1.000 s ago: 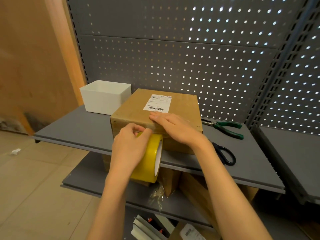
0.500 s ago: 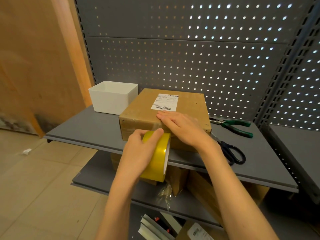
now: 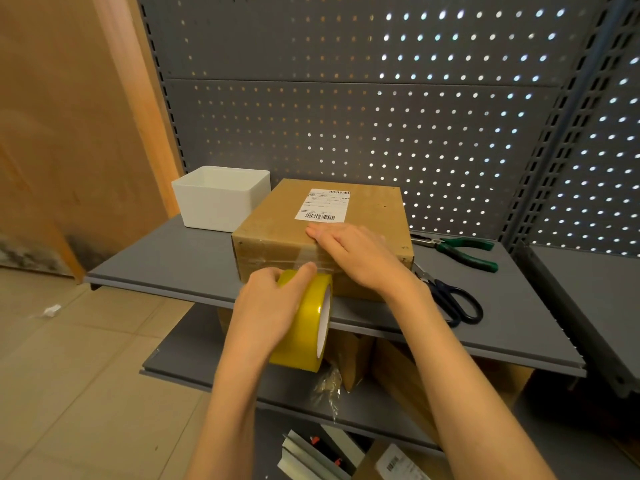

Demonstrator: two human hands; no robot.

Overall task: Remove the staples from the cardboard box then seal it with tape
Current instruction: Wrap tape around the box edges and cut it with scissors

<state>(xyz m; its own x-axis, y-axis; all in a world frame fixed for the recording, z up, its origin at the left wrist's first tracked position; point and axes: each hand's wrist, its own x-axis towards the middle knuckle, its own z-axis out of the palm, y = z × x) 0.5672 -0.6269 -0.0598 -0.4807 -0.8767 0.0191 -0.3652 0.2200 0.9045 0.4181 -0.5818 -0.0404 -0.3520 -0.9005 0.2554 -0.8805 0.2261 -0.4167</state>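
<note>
Sealing a cardboard box [image 3: 367, 216] with tape, seen from a head camera looking down at two bare hands. Resting on a grey metal shelf [image 3: 166, 261], closed flaps up, printed shipping label [image 3: 323, 204] on top, near face turned toward the viewer. Left hand [image 3: 266, 306] curled around a yellow roll of tape [image 3: 311, 323], held on edge just in front of the box's near face, thumb and fingertips hooked over the top of the roll. Right hand [image 3: 356, 254] laid flat, fingers straight and together, pressing on the box's near top edge just below the label. Glossy clear strip apparently already stuck along the upper part of the near face, running from the roll toward the pressing fingers; exact start of the strip not clear.

Off to the right on the same shelf: green-handled pliers [image 3: 460, 251] and dark-handled scissors [image 3: 450, 299], both untouched. White open bin [image 3: 221, 199] just left of the box. More cartons on the lower shelf.

Judged step: taping stage, staple removal seemingly done, though no staples can be made out at this size. Next move likely calls for pulling the roll to feed more tape while smoothing it down, then cutting with the scissors within reach.
</note>
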